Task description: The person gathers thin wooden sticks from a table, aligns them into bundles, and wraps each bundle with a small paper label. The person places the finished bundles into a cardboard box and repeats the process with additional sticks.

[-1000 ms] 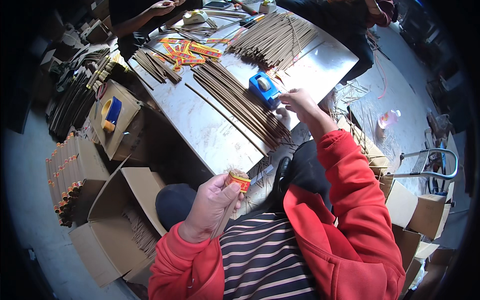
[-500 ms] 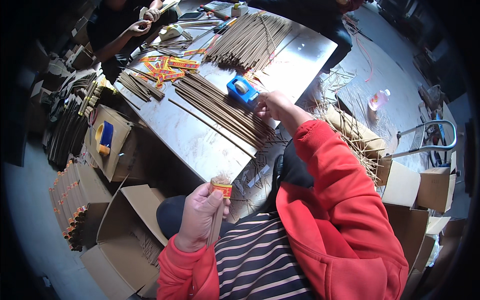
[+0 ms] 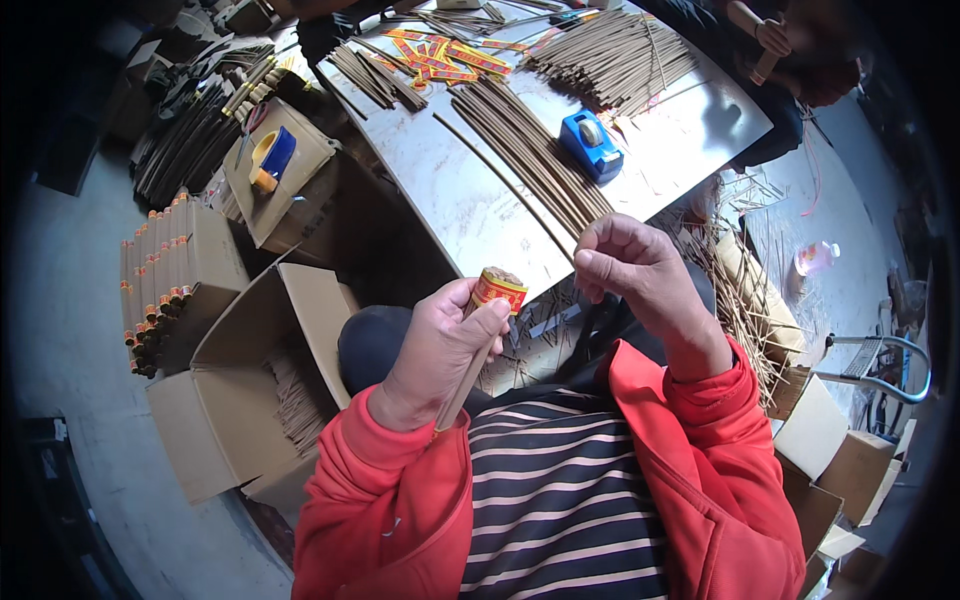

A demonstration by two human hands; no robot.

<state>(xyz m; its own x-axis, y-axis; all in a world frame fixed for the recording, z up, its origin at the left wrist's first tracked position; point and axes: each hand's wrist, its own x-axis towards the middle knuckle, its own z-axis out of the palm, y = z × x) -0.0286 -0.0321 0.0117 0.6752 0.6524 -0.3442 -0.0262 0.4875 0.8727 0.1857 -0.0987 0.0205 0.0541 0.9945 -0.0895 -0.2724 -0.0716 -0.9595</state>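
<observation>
My left hand (image 3: pixel 435 345) is closed around a bundle of thin brown incense sticks (image 3: pixel 458 398), which slants up from my lap. A red and yellow paper band (image 3: pixel 500 290) circles the bundle's upper end. Just right of it, my right hand (image 3: pixel 655 285) is raised with thumb and fingertips pinched together; whatever they hold is too small to make out. Beyond, on the white table (image 3: pixel 425 190), a blue tape dispenser (image 3: pixel 592 147) stands against a row of loose incense sticks (image 3: pixel 525 150). Loose red and yellow paper strips (image 3: pixel 440 60) lie farther back.
A larger pile of sticks (image 3: pixel 610 62) covers the table's far part. An open cardboard box (image 3: pixel 220 430) stands at my left, with banded bundles (image 3: pixel 155 280) stacked behind it. Another person's hand (image 3: pixel 772 38) shows at far right. A bottle (image 3: pixel 815 258) stands on the floor.
My right hand has come back from the tape dispenser toward the bundle. My left hand has lifted the bundle slightly and turned it. The whole view has shifted, so the table appears farther right.
</observation>
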